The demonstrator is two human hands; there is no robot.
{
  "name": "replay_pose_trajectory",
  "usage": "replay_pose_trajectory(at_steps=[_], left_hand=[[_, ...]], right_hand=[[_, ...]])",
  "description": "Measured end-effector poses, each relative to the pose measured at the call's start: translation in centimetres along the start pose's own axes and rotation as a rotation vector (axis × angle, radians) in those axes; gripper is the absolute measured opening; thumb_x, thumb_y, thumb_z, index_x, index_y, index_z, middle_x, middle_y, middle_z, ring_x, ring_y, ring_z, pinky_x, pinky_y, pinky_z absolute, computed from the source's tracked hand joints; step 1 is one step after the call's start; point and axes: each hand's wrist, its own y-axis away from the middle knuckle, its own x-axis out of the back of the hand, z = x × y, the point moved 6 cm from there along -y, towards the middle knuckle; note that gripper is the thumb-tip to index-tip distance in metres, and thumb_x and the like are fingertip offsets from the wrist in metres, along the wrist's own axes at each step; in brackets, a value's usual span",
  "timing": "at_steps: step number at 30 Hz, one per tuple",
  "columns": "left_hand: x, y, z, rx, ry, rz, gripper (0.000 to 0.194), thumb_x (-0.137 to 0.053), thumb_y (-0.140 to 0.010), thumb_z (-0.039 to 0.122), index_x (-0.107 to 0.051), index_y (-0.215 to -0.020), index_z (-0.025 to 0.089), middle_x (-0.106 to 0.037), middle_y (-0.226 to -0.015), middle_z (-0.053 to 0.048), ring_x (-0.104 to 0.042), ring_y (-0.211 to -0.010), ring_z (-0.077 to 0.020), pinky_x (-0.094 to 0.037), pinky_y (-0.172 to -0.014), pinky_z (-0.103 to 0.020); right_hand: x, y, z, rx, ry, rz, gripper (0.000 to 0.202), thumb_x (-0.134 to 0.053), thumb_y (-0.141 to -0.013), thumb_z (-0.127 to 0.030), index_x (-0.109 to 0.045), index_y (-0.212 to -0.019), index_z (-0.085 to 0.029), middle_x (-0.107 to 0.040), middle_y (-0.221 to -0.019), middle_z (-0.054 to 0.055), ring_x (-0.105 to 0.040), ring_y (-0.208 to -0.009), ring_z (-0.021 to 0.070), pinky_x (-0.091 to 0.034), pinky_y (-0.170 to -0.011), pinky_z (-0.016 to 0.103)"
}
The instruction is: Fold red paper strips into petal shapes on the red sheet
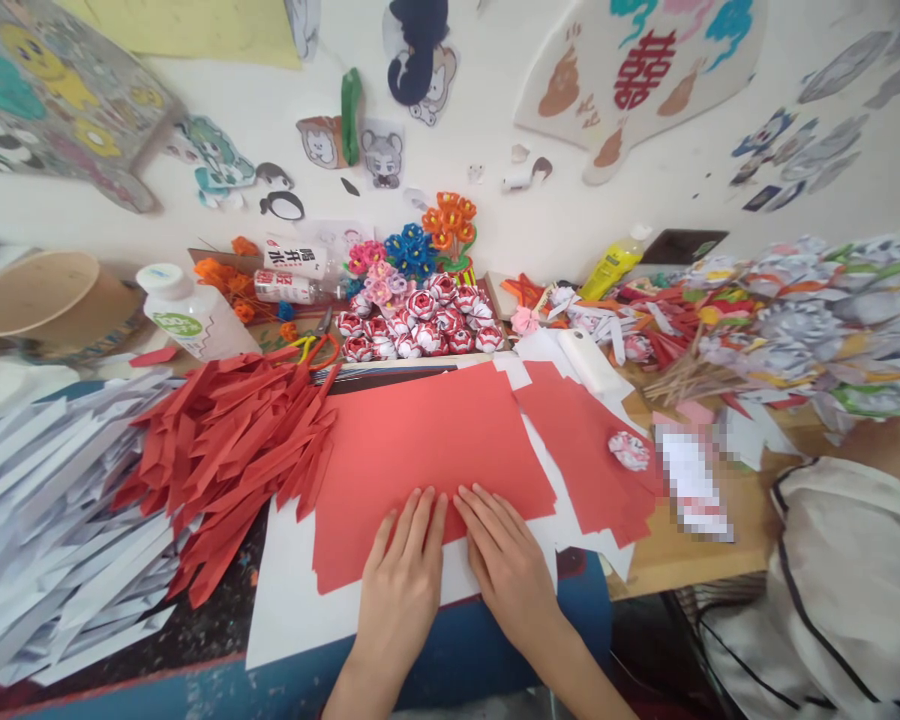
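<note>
Your left hand (405, 565) and right hand (504, 555), fingers outstretched, grasping nothing, rest along the near edge of red paper (420, 430), white paper (292, 610) beneath.

"囍" on wall fan (637, 85); "喝开水" on bottle label (294, 256).

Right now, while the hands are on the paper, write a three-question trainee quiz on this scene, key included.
1. Short answer: What colour is the top sheet that the left hand and right hand touch?

2. True or false: The folded red paper strips lie between the white paper strips and the top sheet.

3. Multiple choice: What lies on the red sheets to the right of the top sheet?
a) yellow-and-orange-handled scissors
b) a red-and-white paper flower
c) a white-capped bottle

Key: 1. Red. 2. True. 3. b.
</note>
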Motion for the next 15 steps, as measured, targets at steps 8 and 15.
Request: replay_pose_trajectory(at_steps=[8, 15], left_hand=[[0.14, -0.05, 0.02, 0.003, -0.005, 0.011, 0.043, -0.038, -0.094, 0.011, -0.059, -0.132, 0.013, -0.057, -0.139, -0.011, -0.052, -0.129, -0.0231, -0.029, -0.113, -0.039], [0.33, -0.14, -0.12, 0.03, 0.022, 0.024, 0.042, -0.04, -0.094, 0.014, -0.06, -0.131, 0.015, -0.058, -0.138, -0.01, -0.053, -0.128, -0.0228, -0.026, -0.114, -0.04]], right_hand=[[0.08, -0.16, -0.03, 0.003, 0.003, 0.008, 0.055, -0.039, -0.092, -0.006, -0.04, -0.147, -0.015, -0.053, -0.142, 0.01, -0.046, -0.135, 0.0228, -0.047, -0.108, 0.045], [0.18, -0.26, -0.24, 0.013, 0.024, 0.005, 0.056, -0.038, -0.092, -0.005, -0.039, -0.147, -0.014, -0.052, -0.142, 0.01, -0.045, -0.135, 0.0222, -0.046, -0.11, 0.045]])
